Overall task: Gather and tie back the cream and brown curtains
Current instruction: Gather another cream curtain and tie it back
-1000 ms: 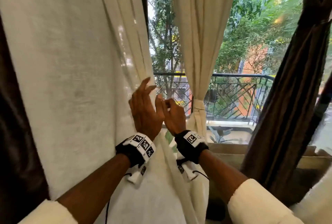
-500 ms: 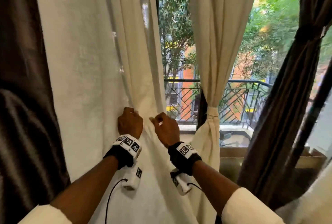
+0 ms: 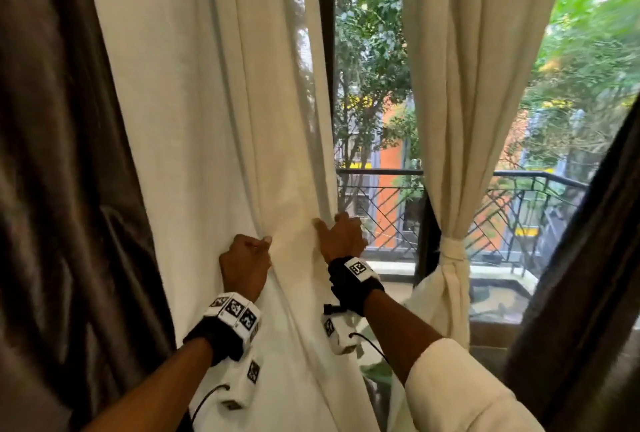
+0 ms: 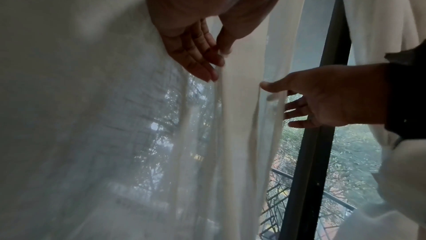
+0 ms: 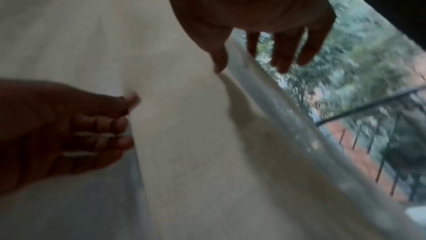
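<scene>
Left hand (image 3: 244, 265) pinches a fold of the loose cream curtain (image 3: 207, 120); right hand (image 3: 343, 236) pinches its window-side edge, beside the brown curtain (image 3: 62, 154).

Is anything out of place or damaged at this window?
Nothing stands out. The left cream curtain hangs loose, gripped by the left hand and right hand; the right cream curtain is already tied. No tears or stains show.

Tall window with dark frame post (image 3: 325, 61), daylight coming in. Outside: black metal balcony railing (image 3: 512, 189) with diagonal lattice, green trees (image 3: 370, 51), orange building wall (image 3: 389, 199) beyond. Stone sill ledge (image 3: 394, 267) below the glass.
</scene>
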`<act>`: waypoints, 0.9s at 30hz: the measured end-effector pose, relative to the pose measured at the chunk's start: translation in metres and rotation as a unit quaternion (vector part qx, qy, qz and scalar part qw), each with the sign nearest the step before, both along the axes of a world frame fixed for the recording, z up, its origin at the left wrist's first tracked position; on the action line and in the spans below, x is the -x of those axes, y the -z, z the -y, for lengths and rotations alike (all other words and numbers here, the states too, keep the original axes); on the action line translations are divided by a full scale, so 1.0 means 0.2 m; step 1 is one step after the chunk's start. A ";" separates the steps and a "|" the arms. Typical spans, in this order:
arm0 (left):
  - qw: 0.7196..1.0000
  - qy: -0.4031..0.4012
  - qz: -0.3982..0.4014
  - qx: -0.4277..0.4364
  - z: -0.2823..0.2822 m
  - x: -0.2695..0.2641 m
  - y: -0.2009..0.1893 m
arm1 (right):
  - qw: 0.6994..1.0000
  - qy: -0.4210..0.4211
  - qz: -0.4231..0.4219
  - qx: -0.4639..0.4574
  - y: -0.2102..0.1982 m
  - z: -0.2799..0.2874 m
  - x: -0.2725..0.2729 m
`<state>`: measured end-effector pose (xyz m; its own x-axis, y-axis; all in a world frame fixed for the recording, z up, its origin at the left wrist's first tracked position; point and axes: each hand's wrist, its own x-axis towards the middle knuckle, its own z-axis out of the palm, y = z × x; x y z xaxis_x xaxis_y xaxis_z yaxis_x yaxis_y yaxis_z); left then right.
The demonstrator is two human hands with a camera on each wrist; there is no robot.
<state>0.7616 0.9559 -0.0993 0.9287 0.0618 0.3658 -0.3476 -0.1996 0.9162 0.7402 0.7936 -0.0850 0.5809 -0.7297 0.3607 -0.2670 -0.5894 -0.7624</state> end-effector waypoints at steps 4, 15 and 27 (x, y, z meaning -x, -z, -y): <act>1.000 0.002 0.025 0.020 0.03 -0.04 -0.05 | 0.965 0.115 0.228 -0.063 -0.02 0.03 -0.03; 0.988 -0.065 0.033 -0.138 0.21 -0.13 -0.08 | 0.954 0.072 0.202 0.209 0.14 0.19 0.17; 0.987 0.015 0.141 -0.069 0.12 -0.05 -0.04 | 0.983 0.074 0.115 0.123 0.17 -0.11 0.07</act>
